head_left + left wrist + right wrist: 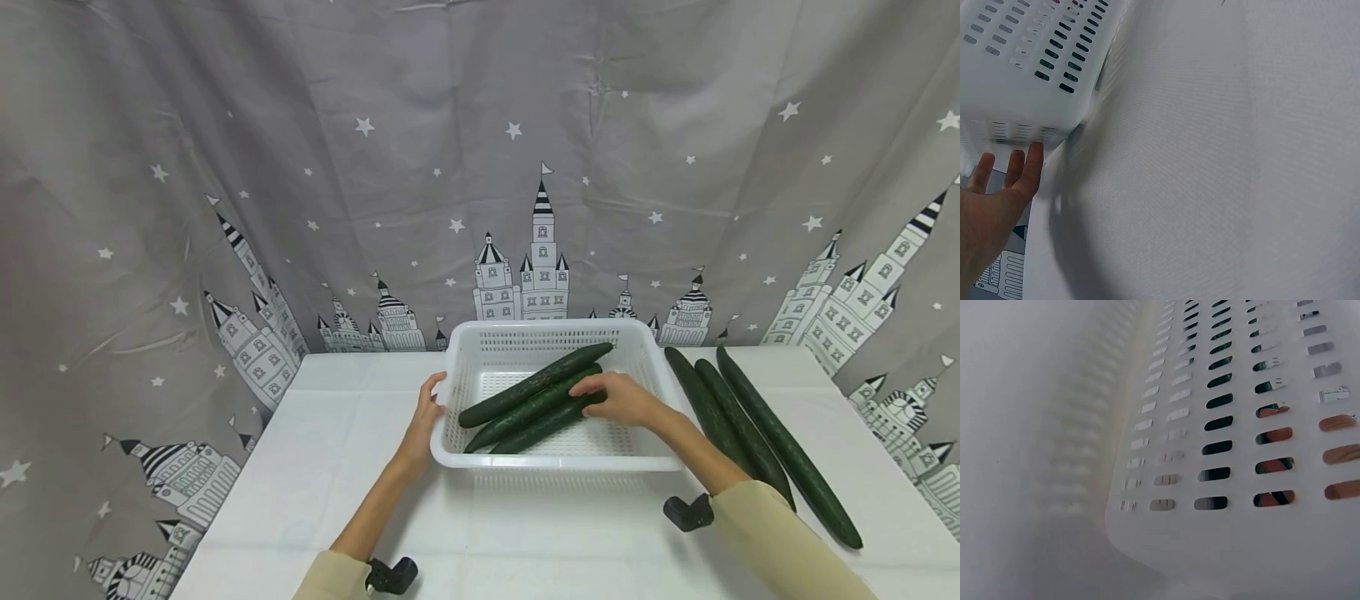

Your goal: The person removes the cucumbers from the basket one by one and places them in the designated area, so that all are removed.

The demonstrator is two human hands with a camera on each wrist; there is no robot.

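Observation:
A white plastic basket point(555, 462) with slotted walls stands on the table, three dark green cucumbers lying slantwise inside it. My right hand point(618, 398) reaches over the front rim and grips the right end of the nearest cucumber point(542, 429); the middle cucumber point(517, 417) and the far cucumber point(536, 386) lie beside it. At the basket's left end, my left hand point(423, 421) touches the outer wall with extended fingers point(1034, 165). In the right wrist view, the slotted wall point(1241, 537) mostly hides the right hand, with bits of skin and green showing through.
Three more cucumbers lie on the white tablecloth right of the basket: a left one point(701, 400), a middle one point(750, 437) and a right one point(795, 454) that reaches furthest forward. Behind the table hangs a grey curtain point(450, 167) printed with castles and stars.

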